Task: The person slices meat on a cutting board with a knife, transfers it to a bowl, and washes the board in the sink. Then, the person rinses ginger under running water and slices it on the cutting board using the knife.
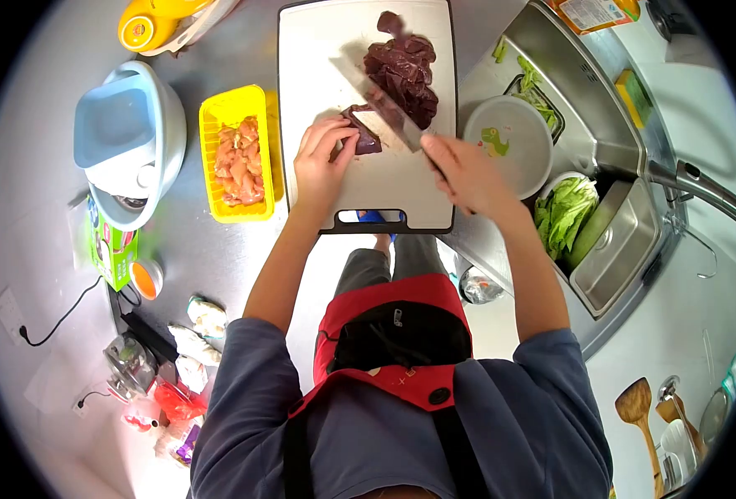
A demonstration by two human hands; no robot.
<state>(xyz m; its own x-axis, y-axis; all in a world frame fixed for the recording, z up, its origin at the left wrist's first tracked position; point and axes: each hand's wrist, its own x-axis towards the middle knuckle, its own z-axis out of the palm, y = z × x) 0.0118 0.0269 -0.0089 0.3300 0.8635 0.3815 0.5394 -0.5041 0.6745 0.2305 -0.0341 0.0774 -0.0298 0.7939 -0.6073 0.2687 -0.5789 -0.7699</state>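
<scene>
My right hand is wrapped round the handle of a kitchen knife, whose broad blade slants up and left over the cutting board. Beside the blade, the curled fingers of my left hand press on a dark red piece of liver. A pile of sliced liver lies at the upper right of the board, beyond the knife, with one small piece above it. The blade is slightly blurred and hides part of the liver around it.
Left of the board stands a yellow tray of cut pink meat. Blue basins are stacked farther left. On the right are a white dinosaur-print plate, the steel sink, leafy greens and a faucet.
</scene>
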